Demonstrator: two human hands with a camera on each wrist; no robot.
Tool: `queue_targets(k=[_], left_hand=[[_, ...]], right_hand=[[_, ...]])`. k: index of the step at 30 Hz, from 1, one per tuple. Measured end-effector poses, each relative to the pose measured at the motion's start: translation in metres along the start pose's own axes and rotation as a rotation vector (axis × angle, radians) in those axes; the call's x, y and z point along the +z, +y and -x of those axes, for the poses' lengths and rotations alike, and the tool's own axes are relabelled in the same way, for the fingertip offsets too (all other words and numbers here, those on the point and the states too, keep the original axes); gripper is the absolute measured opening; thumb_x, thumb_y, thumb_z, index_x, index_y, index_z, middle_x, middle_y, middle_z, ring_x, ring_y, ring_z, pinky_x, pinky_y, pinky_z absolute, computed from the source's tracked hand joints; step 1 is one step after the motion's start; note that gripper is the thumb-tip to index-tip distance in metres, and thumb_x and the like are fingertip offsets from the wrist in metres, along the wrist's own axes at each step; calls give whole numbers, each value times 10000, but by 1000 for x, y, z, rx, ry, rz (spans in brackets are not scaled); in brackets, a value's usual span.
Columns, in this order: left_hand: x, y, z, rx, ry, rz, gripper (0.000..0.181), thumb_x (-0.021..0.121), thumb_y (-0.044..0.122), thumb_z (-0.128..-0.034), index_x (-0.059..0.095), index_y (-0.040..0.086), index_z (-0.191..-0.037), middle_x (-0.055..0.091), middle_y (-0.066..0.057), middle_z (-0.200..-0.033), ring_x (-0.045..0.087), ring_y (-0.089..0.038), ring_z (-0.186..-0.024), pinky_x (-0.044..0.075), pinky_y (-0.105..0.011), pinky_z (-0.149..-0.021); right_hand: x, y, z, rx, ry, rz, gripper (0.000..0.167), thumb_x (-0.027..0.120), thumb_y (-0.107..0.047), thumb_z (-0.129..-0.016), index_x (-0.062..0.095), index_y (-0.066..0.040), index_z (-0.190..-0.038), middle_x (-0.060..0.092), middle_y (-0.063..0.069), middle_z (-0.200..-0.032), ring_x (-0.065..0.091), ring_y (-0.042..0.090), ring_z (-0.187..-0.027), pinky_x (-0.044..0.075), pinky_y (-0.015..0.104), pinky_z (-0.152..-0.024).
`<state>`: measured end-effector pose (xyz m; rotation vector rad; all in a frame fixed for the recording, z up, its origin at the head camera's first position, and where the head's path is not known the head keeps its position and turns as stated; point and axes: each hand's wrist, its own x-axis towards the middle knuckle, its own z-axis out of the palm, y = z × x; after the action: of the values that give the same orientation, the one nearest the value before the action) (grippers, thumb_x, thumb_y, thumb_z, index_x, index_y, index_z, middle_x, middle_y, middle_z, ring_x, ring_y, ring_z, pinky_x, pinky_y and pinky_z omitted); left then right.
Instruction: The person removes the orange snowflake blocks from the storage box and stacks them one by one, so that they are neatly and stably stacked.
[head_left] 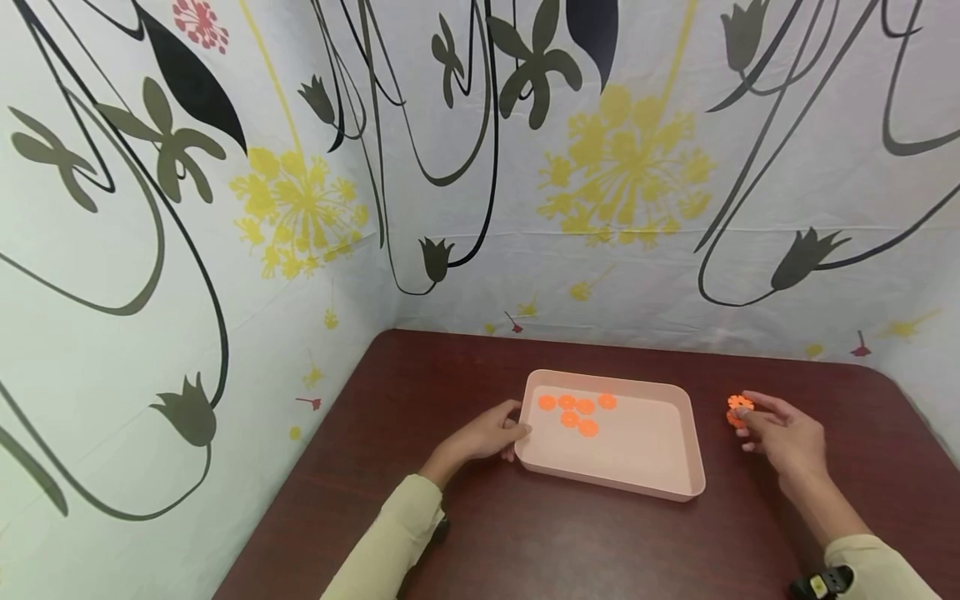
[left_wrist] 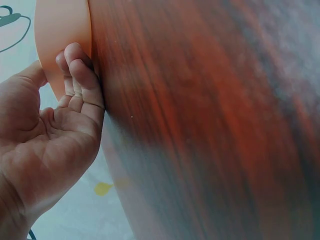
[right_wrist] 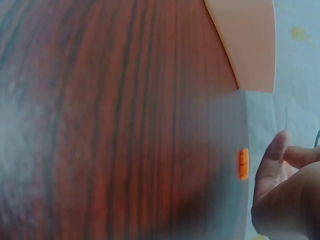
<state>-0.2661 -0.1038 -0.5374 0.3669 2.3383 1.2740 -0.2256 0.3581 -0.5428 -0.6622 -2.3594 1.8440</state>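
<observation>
In the head view, my left hand grips the left wall of a shallow peach tray, thumb on the rim and fingers outside. Several flat orange discs lie inside, towards its left. My right hand is right of the tray, its thumb and fingers slightly bent around two scalloped orange pieces, partly covered by the thumb. The right wrist view shows orange low at the tabletop, a narrow gap between it and the fingers of my right hand. My left hand holds the tray wall.
The dark red-brown tabletop extends beneath the tray and both hands. White fabric with grey, black and yellow plant patterns hangs beyond its back edge and along the left side. A dark strap circles the right wrist.
</observation>
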Motion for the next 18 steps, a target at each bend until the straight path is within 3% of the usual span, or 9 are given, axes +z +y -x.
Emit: queue_targets(k=[9, 18], left_hand=[[0, 1, 3, 1, 2, -5, 495, 653, 288, -1050, 489, 71, -1463, 660, -29, -698, 590, -155, -581, 490, -273, -590], [1, 1, 2, -2, 7, -9, 475, 647, 310, -1057, 498, 87, -1449, 660, -27, -700, 589, -158, -589, 492, -284, -614]], right_hand=[[-7, 3, -1, 63, -30, 75, 563, 656, -281, -1053, 506, -18, -1527, 696, -224, -773, 716, 76, -688, 626, 307, -639], [-6, 2, -2, 42, -84, 150, 561, 641, -246, -1061, 486, 31, -1524, 738, -153, -798, 724, 81, -699, 629, 314, -645]])
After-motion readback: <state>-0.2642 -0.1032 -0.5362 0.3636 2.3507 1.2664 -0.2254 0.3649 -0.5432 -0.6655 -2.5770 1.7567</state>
